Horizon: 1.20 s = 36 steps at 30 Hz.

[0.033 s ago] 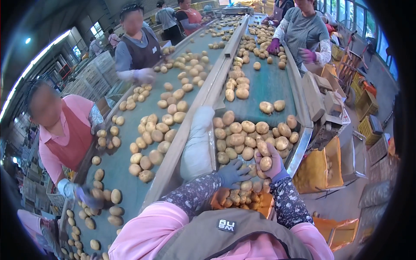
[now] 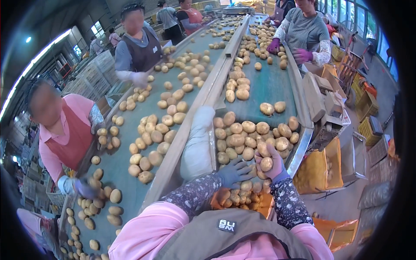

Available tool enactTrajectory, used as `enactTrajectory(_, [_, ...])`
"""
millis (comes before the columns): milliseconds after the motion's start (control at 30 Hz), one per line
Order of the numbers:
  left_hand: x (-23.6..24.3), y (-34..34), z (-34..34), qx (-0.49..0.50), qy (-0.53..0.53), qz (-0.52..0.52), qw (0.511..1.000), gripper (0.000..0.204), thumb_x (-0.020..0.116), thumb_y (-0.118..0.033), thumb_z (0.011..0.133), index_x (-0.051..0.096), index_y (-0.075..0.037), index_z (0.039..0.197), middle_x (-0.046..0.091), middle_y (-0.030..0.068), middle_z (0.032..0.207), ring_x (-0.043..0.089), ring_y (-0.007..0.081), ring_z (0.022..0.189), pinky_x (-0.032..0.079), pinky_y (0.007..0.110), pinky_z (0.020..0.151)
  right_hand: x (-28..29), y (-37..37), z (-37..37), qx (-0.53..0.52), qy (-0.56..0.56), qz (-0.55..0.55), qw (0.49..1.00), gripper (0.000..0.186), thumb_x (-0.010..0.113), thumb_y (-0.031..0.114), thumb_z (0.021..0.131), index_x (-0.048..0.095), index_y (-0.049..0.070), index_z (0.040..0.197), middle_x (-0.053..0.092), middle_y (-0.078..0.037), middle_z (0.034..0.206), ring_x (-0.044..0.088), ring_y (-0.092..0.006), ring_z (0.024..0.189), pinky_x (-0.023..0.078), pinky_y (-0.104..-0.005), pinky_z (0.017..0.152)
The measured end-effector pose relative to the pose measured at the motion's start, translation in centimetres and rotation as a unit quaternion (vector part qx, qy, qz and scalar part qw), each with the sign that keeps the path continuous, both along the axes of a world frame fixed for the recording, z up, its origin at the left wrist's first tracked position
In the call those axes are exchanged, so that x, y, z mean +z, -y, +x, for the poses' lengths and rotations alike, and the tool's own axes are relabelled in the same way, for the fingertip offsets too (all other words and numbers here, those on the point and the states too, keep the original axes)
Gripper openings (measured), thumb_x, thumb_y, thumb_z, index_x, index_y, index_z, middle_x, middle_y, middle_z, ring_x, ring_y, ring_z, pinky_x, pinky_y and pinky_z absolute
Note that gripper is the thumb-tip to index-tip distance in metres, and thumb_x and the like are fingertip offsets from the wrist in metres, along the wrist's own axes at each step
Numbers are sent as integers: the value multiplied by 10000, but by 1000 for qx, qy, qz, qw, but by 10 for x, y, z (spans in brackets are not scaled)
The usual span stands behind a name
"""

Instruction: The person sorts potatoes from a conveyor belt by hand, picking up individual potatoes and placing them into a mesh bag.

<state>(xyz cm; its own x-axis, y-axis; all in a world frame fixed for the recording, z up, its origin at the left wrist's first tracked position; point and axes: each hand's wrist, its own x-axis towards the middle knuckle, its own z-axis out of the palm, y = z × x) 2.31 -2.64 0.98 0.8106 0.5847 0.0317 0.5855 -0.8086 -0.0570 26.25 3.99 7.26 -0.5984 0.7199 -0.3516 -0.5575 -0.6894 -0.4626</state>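
While outstretched, left fingers (image 2: 245,170) apart

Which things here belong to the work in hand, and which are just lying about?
In the work:
right hand, holding a potato
left hand, fingers spread by the potato heap
orange-lined container below, holding potatoes

Apparently just about:
yellow crate, far right
pale stacked crates, back left

Windows (image 2: 370,24) upper right; lamp (image 2: 28,39) glowing upper left; greyish floor (image 2: 340,200) at right.
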Motion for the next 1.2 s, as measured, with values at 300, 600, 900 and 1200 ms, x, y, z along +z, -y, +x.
enactTrajectory(300, [6,-17,13,151,76,-15,985,1085,822,-634,600,423,-310,1556,339,146,1609,280,439,1486,189,795,1112,37,5,-6,-68,-39,97,992,569,634,151,896,498,178,1448,613,-131,1282,654,-329,1071,571,-348,623])
enactTrajectory(600, [38,-5,-15,41,43,0,998,809,743,-610,713,582,-226,1407,443,54,1548,350,403,1420,207,710,1155,78,9,0,-83,126,282,947,468,613,250,995,533,110,1433,647,-86,1284,679,-207,964,603,-341,776])
enactTrajectory(900, [61,-9,16,-15,3,39,999,717,723,-554,778,549,-323,1434,402,20,1582,323,410,1450,227,698,1161,195,13,127,-396,-80,261,877,525,697,141,901,549,125,1405,619,-132,1340,639,-264,1166,603,-400,877])
enactTrajectory(1200, [63,-8,30,-9,-91,34,995,804,728,-600,752,487,-361,1482,332,8,1632,343,414,1429,215,726,1151,344,-57,161,-690,302,656,47,783,785,-8,817,415,136,1492,464,-151,1431,549,-293,1260,565,-407,954])
